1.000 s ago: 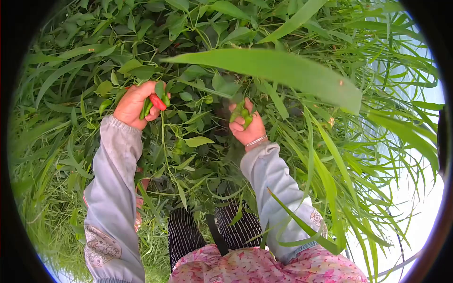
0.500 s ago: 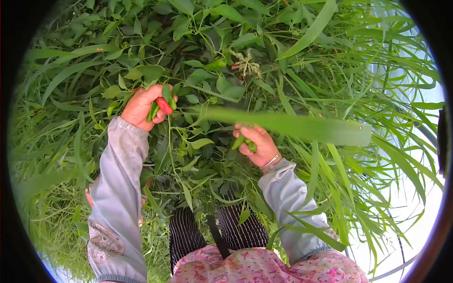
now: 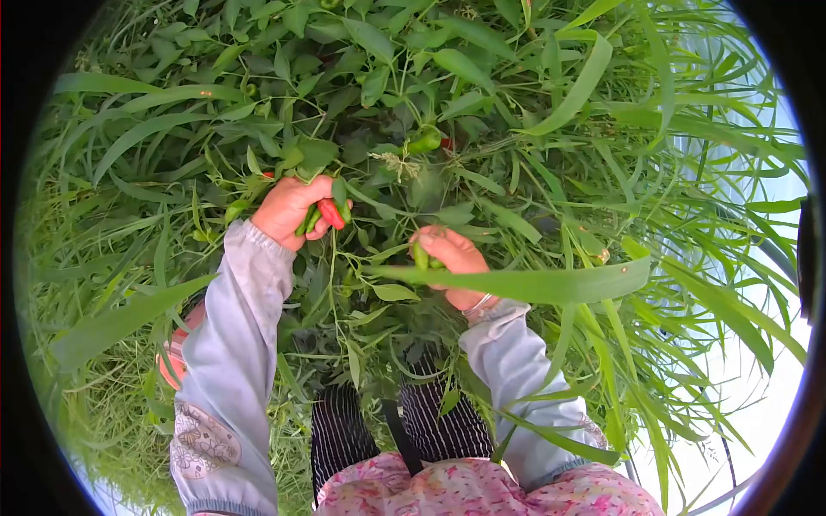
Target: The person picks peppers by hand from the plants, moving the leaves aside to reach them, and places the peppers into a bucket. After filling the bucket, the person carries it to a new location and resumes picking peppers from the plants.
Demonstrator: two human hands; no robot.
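My left hand is closed around several chili peppers, among them a red pepper and a green pepper that poke out past the fingers. Leaves hang close over its knuckles. To the right, my right hand is closed on green peppers, with one green pepper showing at the fingertips. A broad grass blade crosses in front of this hand and hides part of it. Above and between the hands, a green pepper hangs on the plant, with a bit of red beside it.
Dense pepper foliage fills the top and middle. Long grass crowds the right side, with white sheeting beyond it. A reddish container sits partly hidden behind my left forearm. Dry seed heads stand among the leaves.
My hands are closer together, the left having moved right and slightly down in the view. The grass blade now lies lower, across my right hand. Both hands still hold peppers.
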